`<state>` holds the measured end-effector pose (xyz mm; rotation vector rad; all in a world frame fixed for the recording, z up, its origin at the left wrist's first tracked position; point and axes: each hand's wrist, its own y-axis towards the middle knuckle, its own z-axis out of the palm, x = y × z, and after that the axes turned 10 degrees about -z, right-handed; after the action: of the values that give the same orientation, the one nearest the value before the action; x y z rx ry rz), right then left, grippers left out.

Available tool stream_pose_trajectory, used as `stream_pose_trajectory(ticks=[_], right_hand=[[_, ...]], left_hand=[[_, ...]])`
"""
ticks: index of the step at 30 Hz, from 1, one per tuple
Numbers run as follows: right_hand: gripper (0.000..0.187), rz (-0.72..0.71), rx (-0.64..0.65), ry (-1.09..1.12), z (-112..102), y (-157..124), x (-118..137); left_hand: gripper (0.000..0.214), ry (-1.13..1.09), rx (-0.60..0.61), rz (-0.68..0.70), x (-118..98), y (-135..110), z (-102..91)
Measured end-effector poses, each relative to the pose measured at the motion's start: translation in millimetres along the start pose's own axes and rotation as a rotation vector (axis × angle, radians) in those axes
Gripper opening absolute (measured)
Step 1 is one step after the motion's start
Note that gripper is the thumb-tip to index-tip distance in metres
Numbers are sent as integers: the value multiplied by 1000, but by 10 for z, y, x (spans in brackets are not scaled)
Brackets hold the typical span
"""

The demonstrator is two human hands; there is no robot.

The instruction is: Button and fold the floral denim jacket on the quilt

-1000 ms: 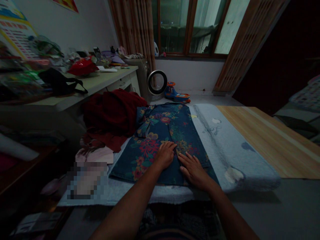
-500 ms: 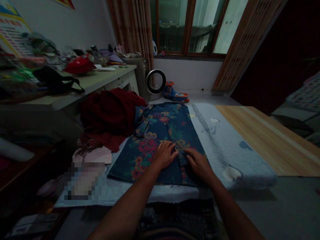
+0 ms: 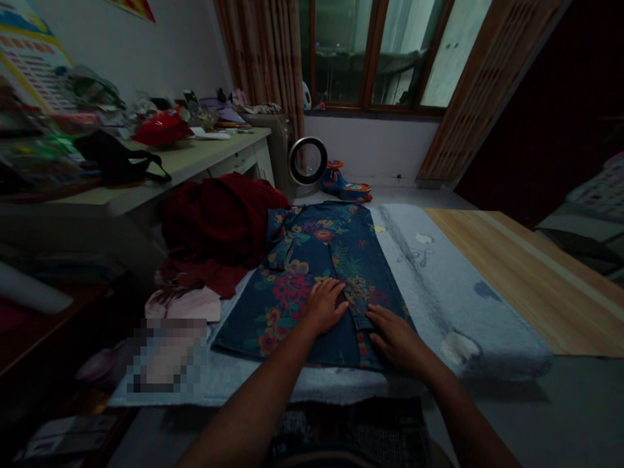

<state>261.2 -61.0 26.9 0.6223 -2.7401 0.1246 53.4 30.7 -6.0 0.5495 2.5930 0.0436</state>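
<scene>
A dark blue floral garment, a shirt or dress, lies spread flat with one sleeve folded in along its middle. My left hand rests palm down on it, fingers stretched out beside the sleeve. Close to the cuff is my right hand, lying lower on the garment's right side with its fingers extended and thumb apart. Its fingertips are at the cuff's right edge; whether they press on it I cannot tell. Beneath the garment is a light grey-blue fleecy blanket.
Dark red cloth is heaped to the left, with pink fabric in front of it. A cluttered desk runs along the left wall. Bare wooden board extends right of the blanket. A toy ride-on car stands near the window wall.
My right hand has slid slightly right and toward me, its fingers straighter beside the cuff. The left hand stays at nearly the same place on the garment. The view has shifted slightly.
</scene>
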Motion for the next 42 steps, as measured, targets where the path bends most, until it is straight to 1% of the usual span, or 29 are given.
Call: stream_pose_trajectory(ticks=[1, 3, 4, 6, 8, 9, 11, 13, 15, 17, 20, 22, 25, 27, 30, 31, 32, 33, 34, 36, 37, 39, 40, 42], right_hand=[[41, -9, 29, 24, -93, 41, -7], [34, 30, 78, 40, -277, 201, -9], [33, 55, 60, 23, -360, 320, -6], [35, 61, -64, -8, -490, 620, -1], [37, 36, -170, -18, -561, 971, -12], [38, 14, -201, -14, -572, 1150, -28], [40, 16, -261, -11, -539, 1481, -77], [39, 62, -294, -23, -435, 1737, -140], [36, 92, -291, -46, -271, 1892, -203], [30, 85, -294, -91, -82, 1953, -258], [28, 59, -361, -154, 144, 1948, -326], [28, 57, -375, -163, 217, 1935, -359], [29, 52, -383, -164, 239, 1934, -384], [28, 50, -388, -168, 234, 1941, -382], [26, 58, -387, -188, 232, 1949, -364], [26, 59, -385, -197, 232, 1951, -355], [26, 61, -380, -205, 230, 1953, -346], [25, 62, -373, -211, 226, 1954, -336], [26, 61, -366, -216, 221, 1954, -327], [26, 61, -352, -231, 208, 1954, -308], [26, 61, -346, -240, 202, 1954, -300], [25, 60, -334, -262, 194, 1955, -286], [25, 62, -327, -271, 194, 1957, -281], [25, 67, -314, -287, 199, 1962, -273]], left_hand=[[46, -10, -4, 2, 8, 2, -1], [44, -36, -14, 10, 23, 3, -3], [43, -51, -19, 11, 30, 3, -3], [42, -83, -30, 10, 44, 3, 1], [40, -120, -43, 5, 59, 4, 8], [39, -140, -48, 5, 66, 5, 9], [36, -178, -58, 5, 78, 9, 7], [35, -210, -65, 4, 85, 13, -2], [34, -230, -72, 8, 89, 16, -11], [34, -239, -79, 9, 92, 16, -11], [34, -238, -81, 7, 97, 12, 12], [36, -231, -74, 5, 92, 9, 26], [38, -222, -48, -12, 68, -3, -9], [39, -216, 10, -17, 54, -21, -94], [42, -186, 162, 19, 81, -37, -310], [42, -165, 184, 20, 112, -27, -393], [43, -134, 175, 4, 156, -3, -476], [44, -91, 122, -39, 213, 35, -555], [46, -36, 36, -105, 283, 87, -625], [54, 87, -140, -286, 444, 221, -728], [57, 138, -191, -379, 528, 293, -758], [64, 197, -207, -539, 680, 421, -773], [67, 211, -202, -594, 742, 470, -759], [71, 209, -203, -646, 835, 533, -699]])
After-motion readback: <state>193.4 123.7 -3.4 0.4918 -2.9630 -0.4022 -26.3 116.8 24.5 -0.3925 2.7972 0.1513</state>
